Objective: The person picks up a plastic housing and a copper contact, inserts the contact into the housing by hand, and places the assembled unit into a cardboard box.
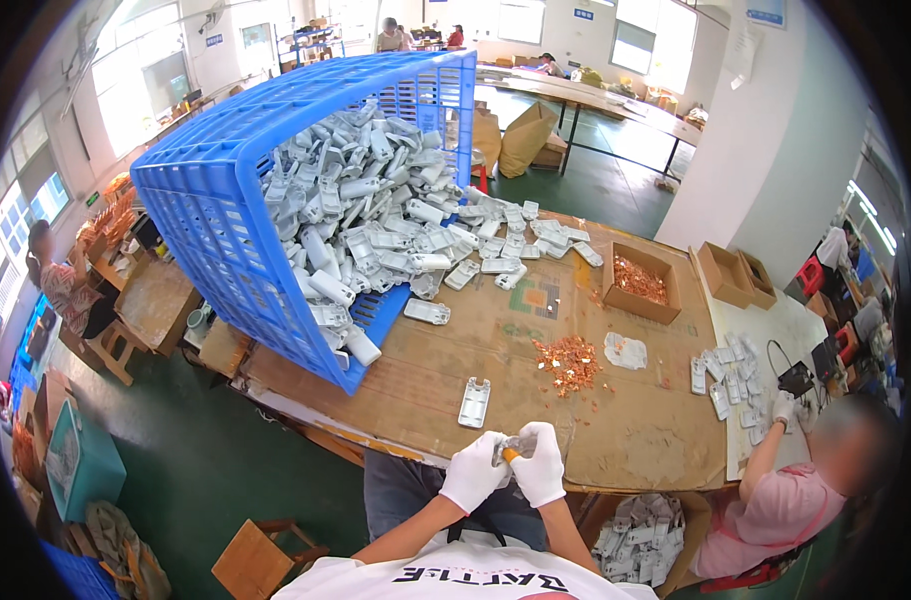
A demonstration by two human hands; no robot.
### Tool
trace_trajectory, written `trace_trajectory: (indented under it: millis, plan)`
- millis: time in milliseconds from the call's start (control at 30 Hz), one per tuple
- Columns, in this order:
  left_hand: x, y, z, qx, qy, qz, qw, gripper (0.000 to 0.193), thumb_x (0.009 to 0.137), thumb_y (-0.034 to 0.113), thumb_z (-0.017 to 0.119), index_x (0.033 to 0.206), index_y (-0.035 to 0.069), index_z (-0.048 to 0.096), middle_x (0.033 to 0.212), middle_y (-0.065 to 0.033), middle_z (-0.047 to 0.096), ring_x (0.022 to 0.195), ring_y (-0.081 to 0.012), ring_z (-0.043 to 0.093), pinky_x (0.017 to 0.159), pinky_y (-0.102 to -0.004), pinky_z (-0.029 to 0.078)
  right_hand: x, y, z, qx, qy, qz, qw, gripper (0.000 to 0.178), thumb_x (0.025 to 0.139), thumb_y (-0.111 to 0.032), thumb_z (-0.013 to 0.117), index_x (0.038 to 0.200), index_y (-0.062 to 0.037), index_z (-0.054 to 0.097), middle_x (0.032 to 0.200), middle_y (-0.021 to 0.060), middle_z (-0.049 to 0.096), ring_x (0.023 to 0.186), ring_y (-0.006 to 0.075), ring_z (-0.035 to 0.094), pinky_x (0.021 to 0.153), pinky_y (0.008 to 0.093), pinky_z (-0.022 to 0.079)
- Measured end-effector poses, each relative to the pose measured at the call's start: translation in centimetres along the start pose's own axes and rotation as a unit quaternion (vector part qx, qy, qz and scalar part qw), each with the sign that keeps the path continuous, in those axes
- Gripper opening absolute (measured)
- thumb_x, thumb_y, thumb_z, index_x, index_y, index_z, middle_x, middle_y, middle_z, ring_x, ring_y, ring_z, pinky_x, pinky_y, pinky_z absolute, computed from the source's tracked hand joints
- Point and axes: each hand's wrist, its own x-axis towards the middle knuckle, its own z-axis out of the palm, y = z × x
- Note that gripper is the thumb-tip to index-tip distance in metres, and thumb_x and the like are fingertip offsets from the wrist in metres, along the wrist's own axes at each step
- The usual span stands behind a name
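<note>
In front of my body, at the table's near edge, my left hand [472, 472] in a white glove is closed round the side of a light-grey plastic housing [499, 452]. My gloved right hand [540, 466] grips the same part from the other side. Something small and orange [511, 455] shows at the right fingertips; whether it is a tool or a finger cover I cannot tell. Fingers hide much of the held part. Just beyond my hands a single grey plastic housing [474, 402] lies flat on the cardboard-covered table [435, 365].
A blue crate [240, 225] lies tipped on its side, spilling many grey housings [375, 215]. Small copper-coloured pieces form a pile [569, 366] and fill a cardboard box [639, 280]. A carton of housings [639, 540] stands at my right. A co-worker [790, 500] sits at the far right.
</note>
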Motion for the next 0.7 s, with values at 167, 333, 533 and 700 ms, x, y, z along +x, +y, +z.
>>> trace_trajectory:
  millis: [167, 333, 533, 700]
  plan:
    - [-1.5, 0.2, -0.5, 0.037, -0.023, 0.051, 0.998, 0.023, 0.081, 0.022, 0.067, 0.099, 0.012, 0.058, 0.088, -0.0136, 0.065, 0.076, -0.0356, 0.065, 0.064, -0.0447, 0.053, -0.2, 1.0, -2.1, 0.099, -0.195, 0.221, 0.951, 0.018, 0.082, -0.003, 0.069, 0.1, -0.0012, 0.067, 0.083, 0.0048, 0.069, 0.075, 0.0094, 0.063, 0.066, 0.0267, 0.052]
    - [-3.5, -1.5, 0.7, 0.094, -0.076, 0.059, 0.991, 0.023, 0.079, 0.026, 0.07, 0.093, 0.013, 0.058, 0.083, -0.0118, 0.064, 0.076, -0.0338, 0.065, 0.064, -0.0422, 0.053, -3.6, 0.8, -1.9, -0.025, -0.169, 0.107, 0.98, 0.02, 0.082, -0.01, 0.071, 0.101, -0.0044, 0.07, 0.084, 0.0126, 0.071, 0.073, 0.0155, 0.067, 0.068, 0.0288, 0.052]
    - [-6.8, -1.6, 0.4, 0.056, -0.253, -0.017, 0.966, 0.03, 0.078, 0.028, 0.07, 0.091, 0.006, 0.054, 0.086, -0.0195, 0.066, 0.085, -0.0393, 0.065, 0.072, -0.0461, 0.052, -8.2, 2.0, -2.2, -0.065, -0.246, 0.182, 0.95, 0.016, 0.079, -0.013, 0.075, 0.09, -0.0037, 0.069, 0.075, 0.0122, 0.067, 0.068, 0.0163, 0.064, 0.066, 0.03, 0.052]
    - [-5.8, -0.8, -2.0, 0.003, -0.329, -0.028, 0.944, 0.032, 0.084, 0.026, 0.064, 0.107, 0.006, 0.058, 0.085, -0.0213, 0.067, 0.08, -0.0386, 0.067, 0.071, -0.0452, 0.053, -8.7, 0.7, -3.0, -0.049, -0.25, 0.155, 0.955, 0.023, 0.082, -0.012, 0.07, 0.104, -0.0056, 0.068, 0.089, 0.0154, 0.07, 0.082, 0.0239, 0.07, 0.074, 0.0317, 0.053]
